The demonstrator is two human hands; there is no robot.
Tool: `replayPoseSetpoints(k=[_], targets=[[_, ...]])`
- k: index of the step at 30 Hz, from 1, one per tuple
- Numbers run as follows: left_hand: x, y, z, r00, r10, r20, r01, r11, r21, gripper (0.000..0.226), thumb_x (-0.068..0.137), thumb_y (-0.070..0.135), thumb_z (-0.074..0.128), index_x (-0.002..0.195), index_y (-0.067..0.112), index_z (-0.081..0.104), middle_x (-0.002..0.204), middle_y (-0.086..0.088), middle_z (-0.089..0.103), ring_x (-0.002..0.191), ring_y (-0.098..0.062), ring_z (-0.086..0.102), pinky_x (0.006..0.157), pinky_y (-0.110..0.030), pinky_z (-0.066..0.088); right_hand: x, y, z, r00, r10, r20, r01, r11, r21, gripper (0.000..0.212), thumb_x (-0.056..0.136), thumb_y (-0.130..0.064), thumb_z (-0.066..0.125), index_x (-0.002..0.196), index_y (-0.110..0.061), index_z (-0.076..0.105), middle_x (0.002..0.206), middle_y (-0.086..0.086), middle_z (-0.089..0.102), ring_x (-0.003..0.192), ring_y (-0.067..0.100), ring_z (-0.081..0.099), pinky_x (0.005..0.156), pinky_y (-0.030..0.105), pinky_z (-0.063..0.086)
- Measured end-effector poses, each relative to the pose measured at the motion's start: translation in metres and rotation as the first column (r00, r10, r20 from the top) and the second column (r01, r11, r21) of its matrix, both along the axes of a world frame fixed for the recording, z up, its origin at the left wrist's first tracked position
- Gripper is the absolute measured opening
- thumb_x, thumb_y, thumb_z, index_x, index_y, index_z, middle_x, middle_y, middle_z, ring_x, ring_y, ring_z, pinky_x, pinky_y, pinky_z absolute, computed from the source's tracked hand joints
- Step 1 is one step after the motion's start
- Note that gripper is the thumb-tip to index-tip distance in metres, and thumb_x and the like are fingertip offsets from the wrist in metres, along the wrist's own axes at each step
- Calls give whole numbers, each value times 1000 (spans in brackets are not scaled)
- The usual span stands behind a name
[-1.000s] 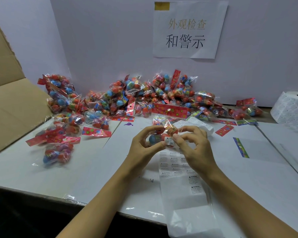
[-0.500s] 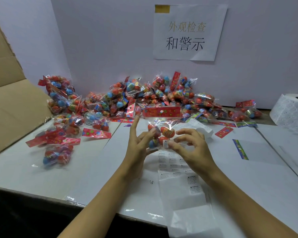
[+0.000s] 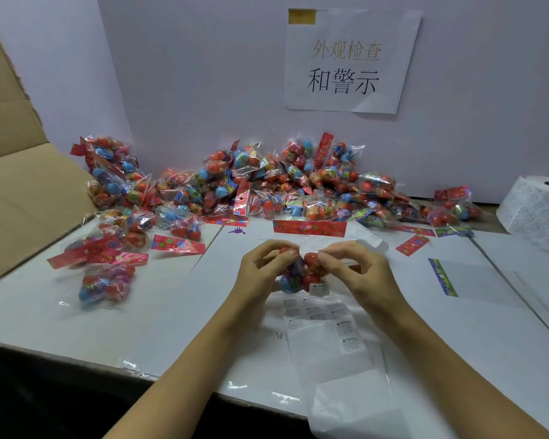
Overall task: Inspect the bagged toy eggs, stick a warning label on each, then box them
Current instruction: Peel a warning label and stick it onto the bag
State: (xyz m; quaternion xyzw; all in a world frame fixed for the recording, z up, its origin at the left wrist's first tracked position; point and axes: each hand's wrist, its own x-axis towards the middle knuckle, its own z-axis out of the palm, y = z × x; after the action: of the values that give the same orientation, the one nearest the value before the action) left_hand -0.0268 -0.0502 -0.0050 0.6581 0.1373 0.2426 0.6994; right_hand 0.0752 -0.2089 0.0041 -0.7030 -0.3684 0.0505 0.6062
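Head view: at the centre of the frame both hands hold one bag of toy eggs (image 3: 301,274) just above the white tabletop (image 3: 45,315). The left hand (image 3: 260,270) pinches the bag's upper left with curled fingers, and the right hand (image 3: 358,270) pinches its upper right the same way. A small white warning label (image 3: 318,289) sits on the bag's lower right side, facing the camera. Directly below the hands a label sheet (image 3: 327,337) lies flat on the tabletop, with a few labels left on it, its glossy backing running toward the bottom edge. Across the middle of the frame, against the white wall, lies a pile of bagged eggs (image 3: 267,188), with a few more bags at centre left. A cardboard box (image 3: 16,172) stands open at the left edge. A label roll (image 3: 536,204) sits at the right edge. A paper sign (image 3: 346,61) with Chinese characters hangs at upper centre.
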Motion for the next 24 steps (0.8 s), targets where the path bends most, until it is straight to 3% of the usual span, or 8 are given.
replayPoseSetpoints(k=[5,7,10,12,14,17,20,24], targets=[[0,-1,0,1000,-29,10,30,999,-32,13,95,37,69,90,27,76,88,5,74,95,-18,74,74,-35,63,4,-5,7,992,108,-70,-106,994,25,27,76,-41,73,94,-23,80,88,-4,78,82,12,72,61,22,54],[-1,-3,3,995,-100,7,100,992,-77,21,88,48,68,90,29,77,95,1,75,99,-22,75,76,-33,62,7,-8,11,985,108,-135,-100,993,66,26,73,-43,74,89,-24,82,87,2,79,79,15,73,60,27,54],[-2,-7,6,974,-224,41,228,966,-125,37,83,58,67,103,29,77,109,-6,75,102,-31,75,75,-36,63,14,-13,18,945,132,-299,-101,988,118,33,67,-46,76,84,-18,83,88,9,77,81,25,71,70,40,54],[-4,-8,9,962,-271,38,273,954,-121,42,80,63,64,101,29,79,106,-5,76,100,-27,75,71,-33,63,18,-22,18,926,146,-347,-114,987,111,36,70,-43,78,85,-11,82,87,15,74,79,29,68,69,39,53],[-7,-10,9,949,-313,40,316,942,-115,49,78,64,62,93,22,81,96,-5,77,89,-20,75,62,-26,60,15,-38,16,925,140,-354,-125,990,67,30,79,-38,80,87,-10,81,83,14,72,72,24,65,58,32,51],[-9,-19,5,914,-405,18,404,914,35,54,79,63,62,92,13,80,94,-16,75,82,-24,72,55,-26,57,2,-70,8,925,90,-370,-119,991,-54,21,82,-33,77,86,-13,82,78,7,73,67,15,65,50,23,47],[-8,-33,-1,854,-520,-10,509,832,220,48,82,68,65,96,25,82,91,-11,77,80,-26,74,59,-32,60,-6,-101,3,933,17,-360,-65,990,-123,17,84,-29,78,87,-12,81,84,9,76,73,16,68,52,23,49],[-4,-39,-5,863,-501,62,475,848,235,65,69,81,73,94,22,82,87,-15,77,80,-35,76,62,-36,63,-10,-147,2,920,-71,-384,-5,981,-195,19,80,-36,78,89,-19,82,87,4,77,78,13,71,55,22,50]])
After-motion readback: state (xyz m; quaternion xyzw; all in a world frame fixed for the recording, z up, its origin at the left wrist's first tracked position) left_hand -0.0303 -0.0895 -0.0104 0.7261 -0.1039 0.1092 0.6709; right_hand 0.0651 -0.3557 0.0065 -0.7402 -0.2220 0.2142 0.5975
